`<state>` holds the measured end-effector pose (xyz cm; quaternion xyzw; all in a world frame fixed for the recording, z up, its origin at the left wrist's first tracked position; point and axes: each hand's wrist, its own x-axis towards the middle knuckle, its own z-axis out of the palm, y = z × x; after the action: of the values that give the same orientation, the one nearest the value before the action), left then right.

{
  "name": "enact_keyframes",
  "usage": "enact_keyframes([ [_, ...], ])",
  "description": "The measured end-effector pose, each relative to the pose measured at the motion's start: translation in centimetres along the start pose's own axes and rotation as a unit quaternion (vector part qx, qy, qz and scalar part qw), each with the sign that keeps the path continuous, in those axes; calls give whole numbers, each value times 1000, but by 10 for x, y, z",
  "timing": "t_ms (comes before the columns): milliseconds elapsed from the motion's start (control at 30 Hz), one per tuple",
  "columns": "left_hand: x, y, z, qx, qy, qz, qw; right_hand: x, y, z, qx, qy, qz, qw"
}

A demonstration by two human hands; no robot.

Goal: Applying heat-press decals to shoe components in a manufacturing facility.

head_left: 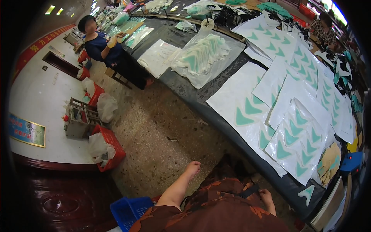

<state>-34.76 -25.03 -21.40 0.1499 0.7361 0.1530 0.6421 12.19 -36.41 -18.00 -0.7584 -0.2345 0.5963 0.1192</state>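
Here the left hand (192,168) hangs loosely curled over the bare floor, holding nothing. The right hand (266,195) rests fingers-down against the dark strap (249,191) at the lap; whether it pinches is unclear. The loose green triangle (308,193) near the table edge (270,176) could slide off if bumped.

Open floor on my left, crowded table on my right.

I see bare speckled stone floor (154,127) ahead of my left hand (192,168); a blue plastic basket (129,210) sits near my elbow. The long dark table (216,112), near my right hand (266,196), is covered by overlapping white sheets with green triangles (293,135).
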Motion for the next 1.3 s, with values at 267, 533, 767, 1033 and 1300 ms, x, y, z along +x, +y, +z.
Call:
enact_keyframes([
  [267, -2, 1, -3, 0, 2, 4, 1000, 5, 5, 1, -3, -2, -4, 1000],
  [533, -6, 6, 1, -5, 4, 10, 1000, 6, 6, -1, 6, -2, -13, 1000],
  [767, -6, 9, 3, -12, -2, 17, 1000, 0, -1, 0, -1, -2, -1, 1000],
  [1033, -6, 12, 2, -17, -5, 14, 1000, -1, -3, 2, -6, -1, -16, 1000],
  [1300, -8, 7, 5, -7, 11, 24, 1000, 1, -1, -2, -9, -4, -25, 1000],
])
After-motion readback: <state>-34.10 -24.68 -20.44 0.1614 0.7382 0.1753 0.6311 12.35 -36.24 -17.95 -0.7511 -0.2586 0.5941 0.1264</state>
